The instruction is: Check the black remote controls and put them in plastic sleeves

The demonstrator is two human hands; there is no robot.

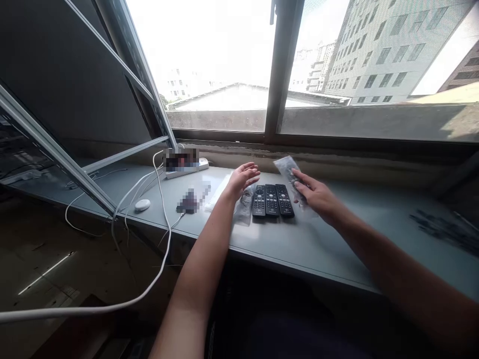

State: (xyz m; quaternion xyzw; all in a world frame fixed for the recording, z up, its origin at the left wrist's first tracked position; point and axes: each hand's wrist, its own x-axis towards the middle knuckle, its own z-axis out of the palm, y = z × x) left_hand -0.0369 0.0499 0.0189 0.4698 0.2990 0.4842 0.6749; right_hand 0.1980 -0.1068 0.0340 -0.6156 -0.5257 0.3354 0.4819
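Observation:
Three black remote controls (272, 201) lie side by side on the grey worktop (217, 232). To their right, my right hand (314, 194) grips a clear plastic bag (286, 167) between thumb and fingers; what is inside the bag cannot be made out. My left hand (243, 179) is raised just left of the remotes, fingers stretched out and holding nothing. Below it, a second clear bag (244, 209) with something dark inside lies against the left remote. Partly behind my left forearm is a whitish flat sheet or bag (217, 194).
A white power strip (187, 172) stands by the window, with white cables (166, 219) looping over the front edge. A round white disc (142, 205) and a blurred-out device (188, 202) lie at left. Metal shelf posts (90, 187) rise there. Dark items (449, 229) lie far right.

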